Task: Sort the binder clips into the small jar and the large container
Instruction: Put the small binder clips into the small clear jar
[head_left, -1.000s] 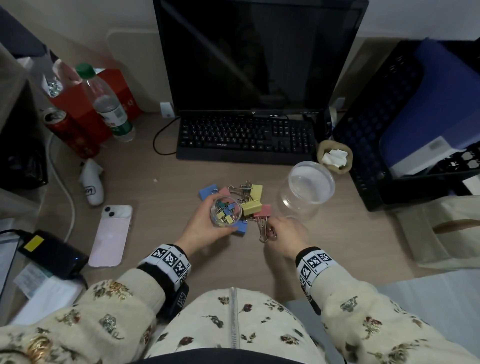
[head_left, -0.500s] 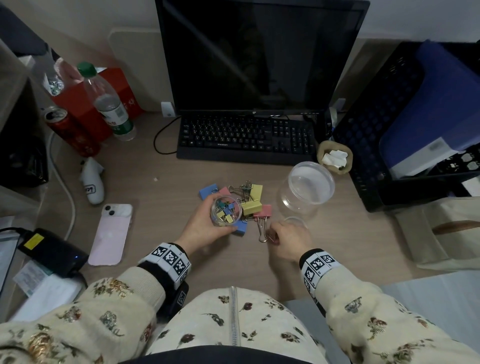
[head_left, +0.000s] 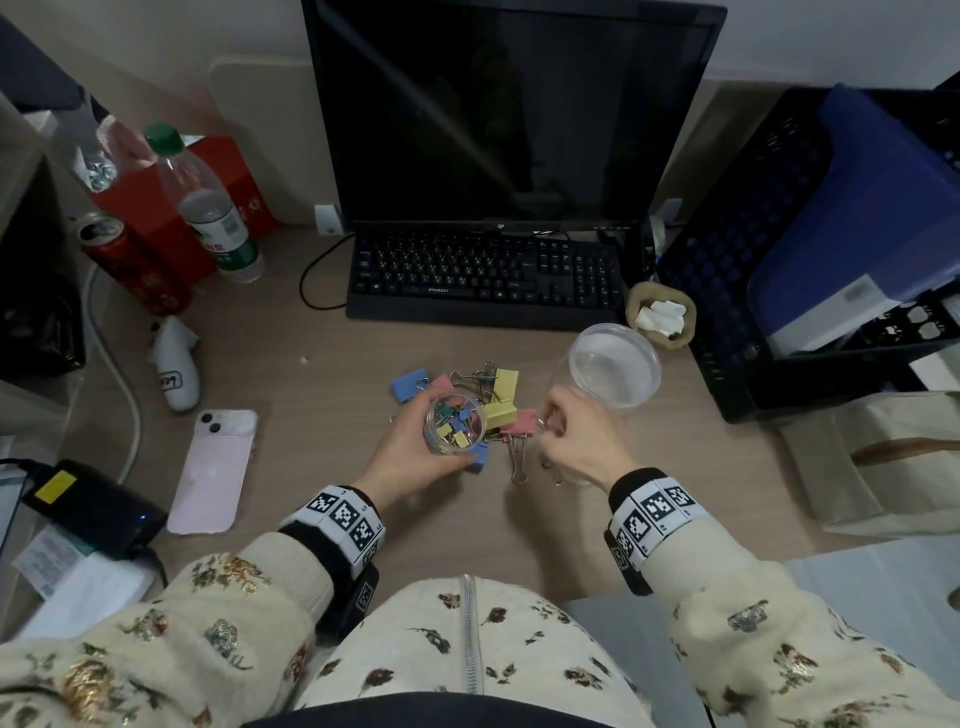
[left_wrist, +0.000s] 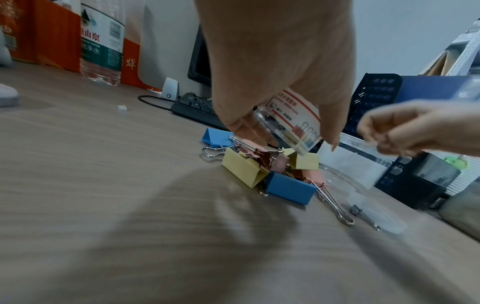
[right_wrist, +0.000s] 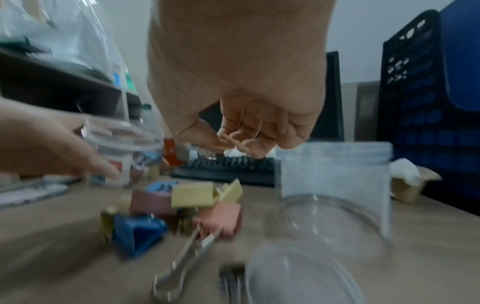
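While the left hand wraps its curled fingers round the small jar and holds it above the near-left edge of the pile, the right hand hovers just right of the pile with fingers curled inward. The right wrist view is blurred, so I cannot tell whether they pinch a small clip or nothing.

The large binder clips, in blue, yellow and pink, lie heaped mid-desk, near of the keyboard. They look light but stiff, with springy steel and smooth painted backs that would likely slip. The wire handles, several sticking out toward the near side, seem the surest place to pinch; squeezing the body risks it springing away.

The small jar is clear and already holds a handful of little coloured clips. The large container, also clear and open-topped, stands right of the pile and appears empty. A clear lid lies flat on the desk near the right hand.
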